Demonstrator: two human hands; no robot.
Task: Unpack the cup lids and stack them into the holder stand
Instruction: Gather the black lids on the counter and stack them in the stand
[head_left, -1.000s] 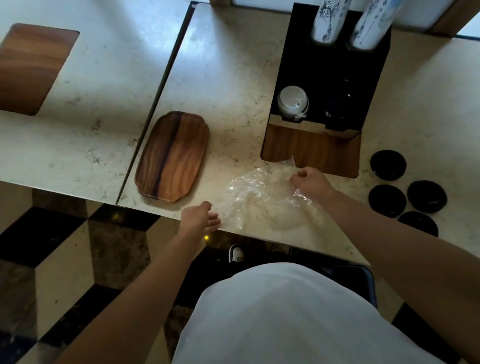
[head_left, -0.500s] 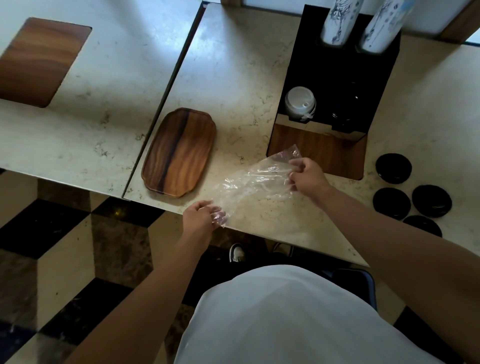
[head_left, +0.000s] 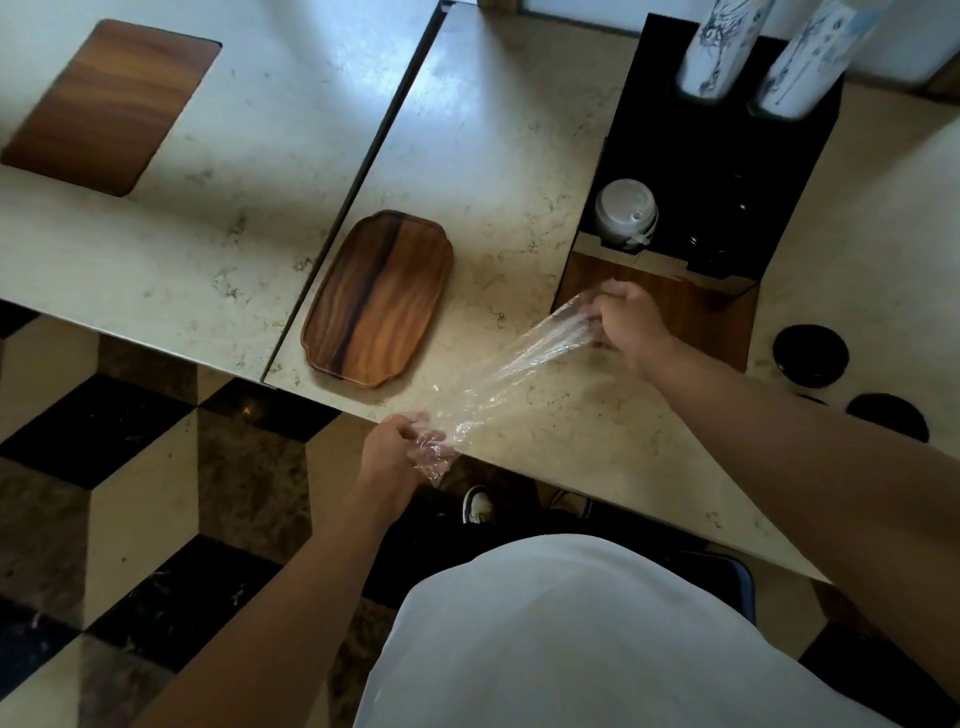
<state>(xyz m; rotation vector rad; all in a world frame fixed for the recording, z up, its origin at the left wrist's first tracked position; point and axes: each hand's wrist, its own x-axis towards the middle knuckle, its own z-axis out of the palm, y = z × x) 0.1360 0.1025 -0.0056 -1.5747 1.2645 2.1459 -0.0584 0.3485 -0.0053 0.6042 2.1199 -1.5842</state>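
The clear, crinkled plastic wrapper (head_left: 511, 374) is stretched in the air across the middle of the frame, from just below centre up to the right, and it looks empty. It is thin, limp film that will cling and slip, so pinch it by the bunched ends as you do now. Your left hand (head_left: 395, 452) is closed on its lower end off the edge of the pale marble table (head_left: 498, 156); your right hand (head_left: 631, 317) is closed on its upper end, in front of the black holder stand (head_left: 727, 171) at upper right. A stack of white domed cup lids (head_left: 626, 213) already sits in the stand's left slot. Several round black cup lids (head_left: 810, 354) lie loose on the table at the right edge, near the stand; they look light and stiff, best taken by the rim, and likely go in next. A dark wooden tray (head_left: 376, 299) lies left of centre, well apart.
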